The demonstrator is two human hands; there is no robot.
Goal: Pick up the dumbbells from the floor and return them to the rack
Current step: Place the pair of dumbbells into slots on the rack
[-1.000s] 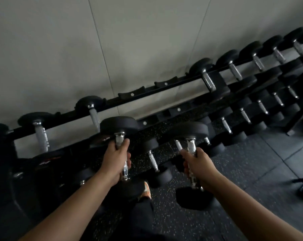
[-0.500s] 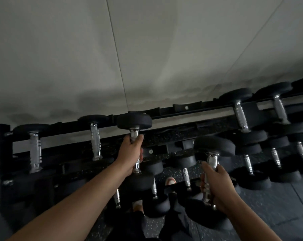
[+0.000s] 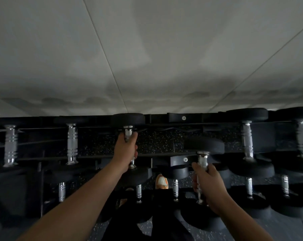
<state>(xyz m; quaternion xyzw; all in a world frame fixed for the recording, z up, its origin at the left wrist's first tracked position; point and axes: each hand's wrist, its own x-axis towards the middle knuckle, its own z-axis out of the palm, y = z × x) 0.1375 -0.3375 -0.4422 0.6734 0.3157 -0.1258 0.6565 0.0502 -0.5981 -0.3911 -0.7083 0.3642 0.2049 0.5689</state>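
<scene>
My left hand (image 3: 127, 150) grips the chrome handle of a black dumbbell (image 3: 128, 119), whose far head sits at the top rail of the dumbbell rack (image 3: 183, 117). Its near head lies at the front rail. To the right, my right hand (image 3: 207, 181) holds a second black dumbbell (image 3: 203, 145) by its handle. That one hangs in the air in front of the rack, lower than the top tier, beside an empty cradle (image 3: 181, 160).
Other dumbbells fill the top tier on the left (image 3: 72, 143) and right (image 3: 247, 136), and a lower tier holds more (image 3: 175, 186). A pale wall (image 3: 147, 58) rises behind the rack. My shoe (image 3: 162, 181) shows on the speckled floor below.
Both hands have carried their dumbbells up and toward the rack. The left dumbbell has reached the top tier; the right one has risen closer to the empty slot.
</scene>
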